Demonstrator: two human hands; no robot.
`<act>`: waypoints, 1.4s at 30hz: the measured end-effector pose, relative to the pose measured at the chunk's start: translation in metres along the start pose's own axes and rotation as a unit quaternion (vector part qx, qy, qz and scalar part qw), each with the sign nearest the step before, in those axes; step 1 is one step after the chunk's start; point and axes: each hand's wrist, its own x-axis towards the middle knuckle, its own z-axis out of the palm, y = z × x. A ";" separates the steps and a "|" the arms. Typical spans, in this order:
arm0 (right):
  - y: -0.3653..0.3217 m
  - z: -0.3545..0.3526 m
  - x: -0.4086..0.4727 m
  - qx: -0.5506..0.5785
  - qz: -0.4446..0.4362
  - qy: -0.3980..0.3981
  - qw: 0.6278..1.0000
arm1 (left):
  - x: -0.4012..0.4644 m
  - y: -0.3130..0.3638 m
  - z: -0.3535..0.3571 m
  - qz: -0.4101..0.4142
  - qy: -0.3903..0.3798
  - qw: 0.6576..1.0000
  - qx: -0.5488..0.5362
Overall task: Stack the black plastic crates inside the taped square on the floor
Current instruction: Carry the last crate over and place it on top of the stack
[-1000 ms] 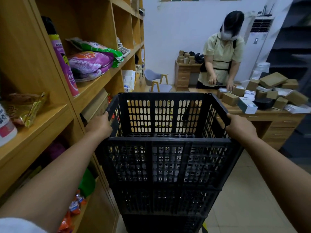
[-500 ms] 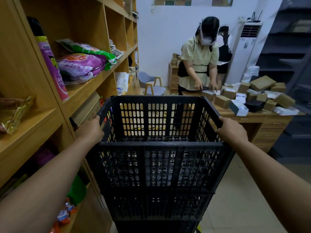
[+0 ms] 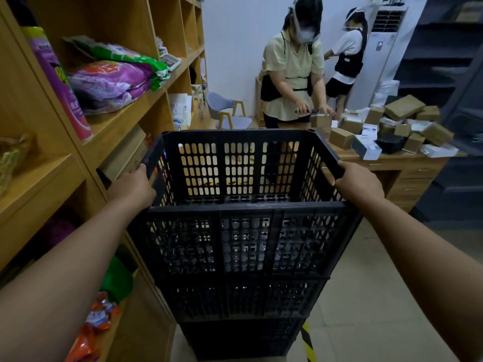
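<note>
A black perforated plastic crate (image 3: 243, 244) tops a stack of black crates (image 3: 240, 333) standing on the floor right in front of me. My left hand (image 3: 132, 188) grips the top crate's left rim. My right hand (image 3: 358, 182) grips its right rim. The top crate is empty inside. A strip of yellow-and-black tape (image 3: 307, 340) shows on the floor at the stack's lower right corner; the remainder of the taped square is hidden by the crates.
A wooden shelf unit (image 3: 122, 118) with bags and packets runs close along the left. A wooden desk (image 3: 407, 168) piled with small boxes stands at the right. Two people (image 3: 292, 71) work behind it. Tiled floor (image 3: 366, 296) lies at the right.
The top crate has sunk lower in view and sits on the stack; both hands keep their hold on the rims. A second person has come into sight at the back.
</note>
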 end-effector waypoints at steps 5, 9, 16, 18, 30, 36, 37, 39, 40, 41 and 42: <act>-0.001 -0.002 -0.002 -0.010 0.008 0.015 1.000 | -0.002 0.001 -0.003 0.011 -0.009 1.000 -0.008; -0.003 -0.004 -0.014 -0.003 -0.033 0.108 0.994 | -0.006 0.003 -0.006 0.038 -0.008 0.999 -0.001; 0.000 -0.004 -0.039 -0.028 -0.118 -0.049 0.991 | -0.041 0.010 -0.019 0.099 -0.025 0.995 0.015; 0.000 -0.007 -0.044 -0.065 -0.134 -0.097 0.984 | -0.057 0.013 -0.019 0.107 -0.065 0.992 0.031; 0.005 -0.004 -0.040 -0.145 -0.193 -0.122 0.963 | -0.070 0.018 -0.019 0.108 -0.127 0.980 0.106; 0.004 -0.006 -0.044 -0.158 -0.185 -0.141 0.960 | -0.071 0.018 -0.018 0.119 -0.118 0.978 0.122; 0.003 -0.007 -0.044 -0.159 -0.183 -0.141 0.960 | -0.070 0.018 -0.017 0.121 -0.112 0.979 0.124; 0.001 -0.007 -0.042 -0.162 -0.180 -0.141 0.960 | -0.068 0.019 -0.015 0.124 -0.104 0.979 0.127; 0.001 -0.007 -0.041 -0.165 -0.179 -0.139 0.960 | -0.067 0.020 -0.015 0.125 -0.103 0.978 0.128; 0.001 -0.007 -0.042 -0.167 -0.180 -0.137 0.960 | -0.068 0.021 -0.016 0.127 -0.104 0.978 0.130; 0.001 -0.007 -0.042 -0.168 -0.180 -0.134 0.960 | -0.068 0.020 -0.016 0.127 -0.107 0.977 0.130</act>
